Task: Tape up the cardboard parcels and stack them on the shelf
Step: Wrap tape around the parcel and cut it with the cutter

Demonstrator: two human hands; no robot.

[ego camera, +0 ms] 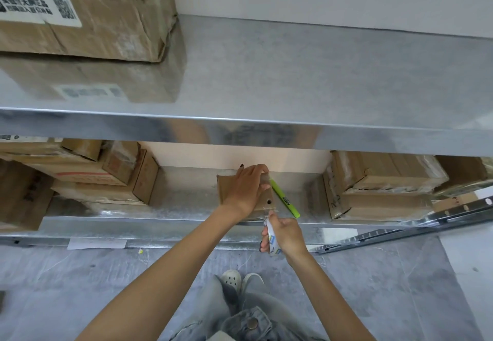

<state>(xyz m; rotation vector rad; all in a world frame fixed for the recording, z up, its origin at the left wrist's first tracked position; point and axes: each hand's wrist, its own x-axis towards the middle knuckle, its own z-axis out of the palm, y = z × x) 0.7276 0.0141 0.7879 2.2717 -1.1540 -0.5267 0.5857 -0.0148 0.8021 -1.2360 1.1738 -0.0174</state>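
Note:
A small brown cardboard parcel (264,202) lies on the lower metal shelf (186,207), near its front edge. My left hand (246,187) lies on top of the parcel with its fingers curled over the far edge and the thumb on the right side. My right hand (284,235) grips a roll of clear tape (273,242) just below the shelf's front edge. A strip of clear tape runs from the roll up onto the parcel's near end. A lime-green marker pen (285,199) lies on the shelf right beside the parcel.
Stacks of taped cardboard boxes stand on the lower shelf at the left (106,178) and the right (378,183). A big labelled box (106,12) sits on the upper shelf (293,74) at the left. Grey floor and my feet lie below.

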